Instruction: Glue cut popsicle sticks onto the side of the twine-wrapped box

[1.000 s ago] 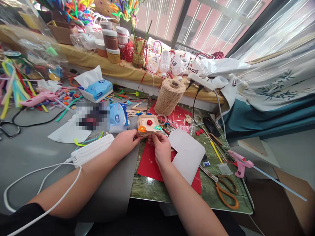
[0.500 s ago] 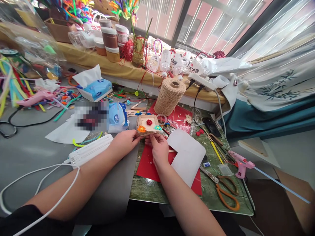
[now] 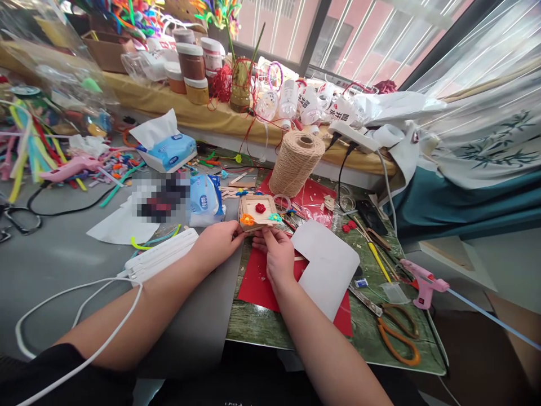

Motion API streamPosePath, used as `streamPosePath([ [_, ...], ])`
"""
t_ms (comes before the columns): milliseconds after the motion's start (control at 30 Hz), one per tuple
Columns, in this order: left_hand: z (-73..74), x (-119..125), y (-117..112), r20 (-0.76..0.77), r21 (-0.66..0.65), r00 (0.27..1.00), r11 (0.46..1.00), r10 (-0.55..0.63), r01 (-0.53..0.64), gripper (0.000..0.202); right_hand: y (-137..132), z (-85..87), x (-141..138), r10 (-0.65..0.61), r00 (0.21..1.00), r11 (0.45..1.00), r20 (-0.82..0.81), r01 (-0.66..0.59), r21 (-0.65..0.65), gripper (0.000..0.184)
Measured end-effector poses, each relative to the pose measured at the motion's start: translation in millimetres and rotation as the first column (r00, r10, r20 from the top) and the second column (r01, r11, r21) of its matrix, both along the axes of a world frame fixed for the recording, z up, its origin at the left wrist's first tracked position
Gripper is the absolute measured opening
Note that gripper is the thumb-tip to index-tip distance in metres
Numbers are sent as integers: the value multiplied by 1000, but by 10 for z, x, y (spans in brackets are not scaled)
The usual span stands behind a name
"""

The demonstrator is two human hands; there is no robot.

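Between my hands is a small box of wooden craft sticks [image 3: 256, 204], with a red flower on its top and orange, teal and blue flowers at its corners. My left hand [image 3: 226, 243] grips its near left corner, fingers closed. At the front edge, my right hand [image 3: 276, 251] pinches the box with thumb and fingers; the fingertips are partly hidden. Under the hands lies red paper [image 3: 258, 282], and a white sheet [image 3: 329, 262] rests to the right of my right hand.
A twine spool [image 3: 297, 163] stands behind the box. On the right are orange-handled scissors [image 3: 399, 332] and a pink glue gun [image 3: 424, 283]. A white power strip [image 3: 163, 256] with a looping cable lies by my left forearm. Tissue packs [image 3: 169, 151] sit farther back.
The whole view has shifted slightly, so things appear a little farther right. Both hands keep their hold on the box, with hardly any other visible movement.
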State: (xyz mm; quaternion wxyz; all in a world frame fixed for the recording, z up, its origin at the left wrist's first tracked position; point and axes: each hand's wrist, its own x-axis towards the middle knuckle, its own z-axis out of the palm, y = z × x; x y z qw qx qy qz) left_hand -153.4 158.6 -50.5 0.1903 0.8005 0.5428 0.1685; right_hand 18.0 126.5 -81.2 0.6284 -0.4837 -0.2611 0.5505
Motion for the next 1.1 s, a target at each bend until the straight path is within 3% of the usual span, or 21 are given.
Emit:
streamPosePath([
  [333,17,15,-1,-64,1,998,1000,1,-1,25,23,115,-18,-41,999,997,19,42,-70,37],
  [567,59,-5,-44,-36,-20,999,1000,-12,12,24,-14,114,-16,-71,997,994,-29,68,-88,25],
  [767,149,6,-162,122,-89,991,994,-55,66,28,-232,169,37,1,998,996,-66,-7,-90,19],
  [867,179,49,-238,278,-213,952,958,-130,193,33,-398,198,26,71,995,996,-73,-74,-39,18],
  [933,188,82,-288,333,-261,927,928,-172,266,33,-500,217,24,99,995,995,11,-100,15,16],
  [1100,204,151,-393,361,-263,906,909,-219,324,29,-701,296,71,67,934,985,352,-119,128,12],
])
